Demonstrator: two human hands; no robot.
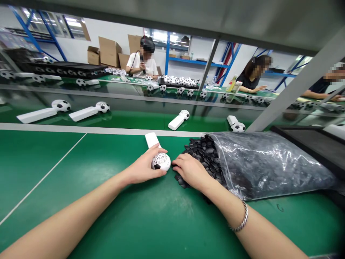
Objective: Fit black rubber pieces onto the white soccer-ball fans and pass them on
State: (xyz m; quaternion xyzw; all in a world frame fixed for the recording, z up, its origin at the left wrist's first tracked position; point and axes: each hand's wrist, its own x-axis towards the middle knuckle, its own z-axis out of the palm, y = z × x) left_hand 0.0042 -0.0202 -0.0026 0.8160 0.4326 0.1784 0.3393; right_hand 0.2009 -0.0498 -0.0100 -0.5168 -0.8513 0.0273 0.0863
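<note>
While my left hand (144,167) cups the white football-patterned handheld fan (160,160) flat against the green table (81,172) to steady it, my right hand (189,169) rests beside it, fingertips pinched together. That keeps it touching the small black plastic pieces (201,151) spilling from the clear plastic bag (269,165), within easy reach.

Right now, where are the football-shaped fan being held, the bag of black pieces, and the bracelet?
Fan (161,162), head view, round white head.
Bag (269,165), head view, clear plastic side.
Bracelet (242,222), head view, silver chain.
</note>
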